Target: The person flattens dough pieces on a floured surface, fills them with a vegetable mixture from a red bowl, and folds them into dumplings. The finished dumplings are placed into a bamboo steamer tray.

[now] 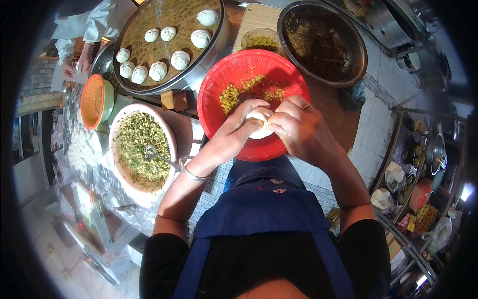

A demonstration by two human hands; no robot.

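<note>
A white dough bun (260,130) is held between my two hands above a red plastic basin (216,89). My left hand (239,125) cups it from the left, thumb lying across its top. On the right, the fingertips of my right hand (295,123) pinch the edge of the dough. Inside the basin lies chopped yellow-green filling (231,96), partly hidden behind my hands. Whether filling sits inside the bun cannot be seen.
Pleated buns (180,60) rest on a round woven steamer tray (164,48). A pink-white bowl (112,149) of chopped green filling holds a metal spoon (150,150). A dark-filled metal basin (362,63) stands back right. Another person's hands (85,59) work at back left. Shelving (403,175) is at right.
</note>
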